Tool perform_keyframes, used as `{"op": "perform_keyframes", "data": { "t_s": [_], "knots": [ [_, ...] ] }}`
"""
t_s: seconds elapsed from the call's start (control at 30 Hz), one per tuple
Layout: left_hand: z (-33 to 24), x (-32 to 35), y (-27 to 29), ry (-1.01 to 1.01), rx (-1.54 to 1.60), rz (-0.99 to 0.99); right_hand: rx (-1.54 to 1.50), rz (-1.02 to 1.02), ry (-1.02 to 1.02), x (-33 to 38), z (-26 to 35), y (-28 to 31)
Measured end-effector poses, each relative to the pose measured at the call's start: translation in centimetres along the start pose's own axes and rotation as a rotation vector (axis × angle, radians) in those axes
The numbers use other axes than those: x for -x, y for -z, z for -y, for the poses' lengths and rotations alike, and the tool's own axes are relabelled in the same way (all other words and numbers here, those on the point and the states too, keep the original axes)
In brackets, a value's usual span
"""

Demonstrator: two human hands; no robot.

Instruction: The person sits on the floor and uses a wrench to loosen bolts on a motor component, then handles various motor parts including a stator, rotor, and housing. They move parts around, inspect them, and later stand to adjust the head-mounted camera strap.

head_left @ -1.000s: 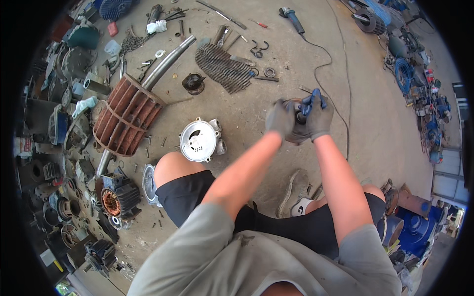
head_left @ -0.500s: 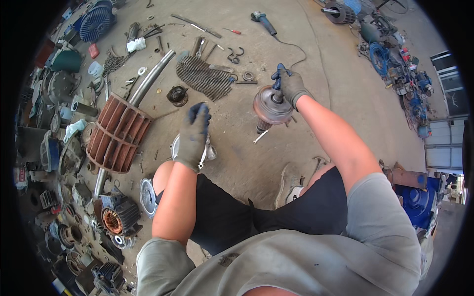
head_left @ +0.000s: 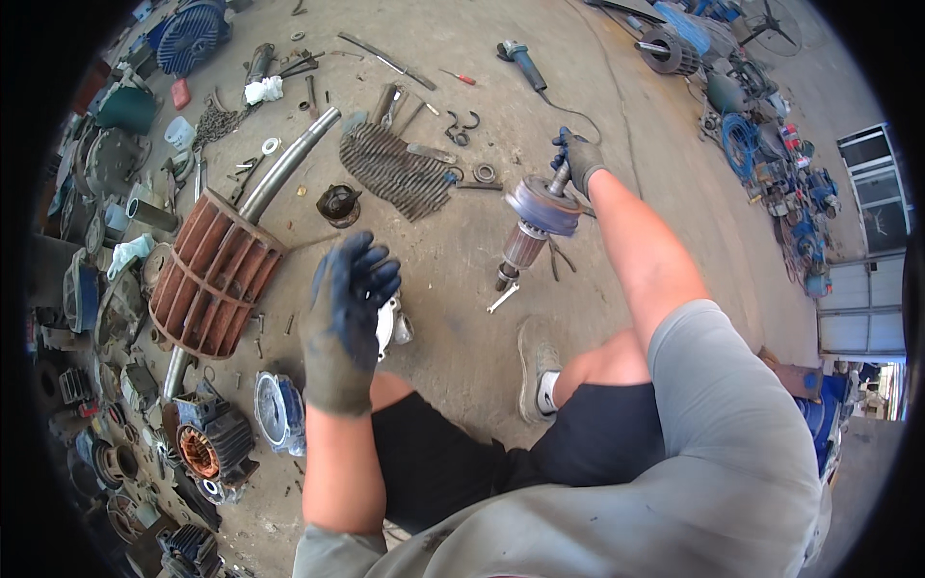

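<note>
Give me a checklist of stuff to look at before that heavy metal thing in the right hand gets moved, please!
1. Right hand gripping the rotor near its upper end: ok.
2. Left hand free: ok, it looks empty.
3. Gloves on both hands: ok.
4. Nothing beside the rotor's lower end: not ok, a wrench lies there.
5. Rotor's lower end resting on the floor: cannot tell.
6. Grinder unplugged: cannot tell.

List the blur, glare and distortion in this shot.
Head view: the disc on the held rotor is streaked by blur, while the large rusty rotor looks sharper; head view: the bright opening at the right edge is washed out; head view: the rim bends lines, and the corners go black.
</note>
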State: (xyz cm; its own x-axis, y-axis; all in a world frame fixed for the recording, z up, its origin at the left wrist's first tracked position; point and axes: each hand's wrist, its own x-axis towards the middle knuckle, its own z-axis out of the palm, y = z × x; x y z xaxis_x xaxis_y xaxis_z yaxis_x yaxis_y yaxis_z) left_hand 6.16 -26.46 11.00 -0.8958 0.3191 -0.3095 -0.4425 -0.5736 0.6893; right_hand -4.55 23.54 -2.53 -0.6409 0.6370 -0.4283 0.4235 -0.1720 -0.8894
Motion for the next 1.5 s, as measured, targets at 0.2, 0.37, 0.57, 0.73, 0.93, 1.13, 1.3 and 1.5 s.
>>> {"op": "perform_keyframes", "data": {
  "t_s": [0.2, 0.37, 0.57, 0.73, 0.93, 1.13, 1.3, 1.5],
  "knots": [
    [-0.3, 6.8, 0.6, -0.191, -0.238, -0.063, -0.054, -0.107, -0.135, -11.9, -5.2, 1.9],
    [0.1, 9.6, 1.3, -0.115, -0.333, -0.635, -0.046, -0.033, -0.155, -17.0, -8.9, 0.7],
    [0.5, 12.2, 0.0, -0.238, -0.314, -0.612, 0.102, -0.001, -0.228, -20.7, -11.6, -0.4],
    [1.0, 14.9, -3.0, -0.428, -0.324, -0.706, 0.136, 0.010, -0.352, -26.9, -17.4, 2.0],
    [2.4, 18.9, -5.3, -0.502, -0.137, -0.877, -0.019, 0.409, -0.371, -30.7, -19.3, 4.4],
    [3.6, 23.4, -8.9, -0.695, 0.039, -0.995, 0.379, 0.243, -0.058, -27.6, -15.6, 2.3],
    [5.4, 30.1, -10.4, -1.089, 0.356, -1.053, 1.053, 0.098, 0.333, -18.5, -12.8, -2.3],
    [8.4, 42.8, -6.2, -1.183, -0.086, -1.438, 1.233, 0.311, 0.850, -2.8, -10.3, -8.6]
  ]
}}
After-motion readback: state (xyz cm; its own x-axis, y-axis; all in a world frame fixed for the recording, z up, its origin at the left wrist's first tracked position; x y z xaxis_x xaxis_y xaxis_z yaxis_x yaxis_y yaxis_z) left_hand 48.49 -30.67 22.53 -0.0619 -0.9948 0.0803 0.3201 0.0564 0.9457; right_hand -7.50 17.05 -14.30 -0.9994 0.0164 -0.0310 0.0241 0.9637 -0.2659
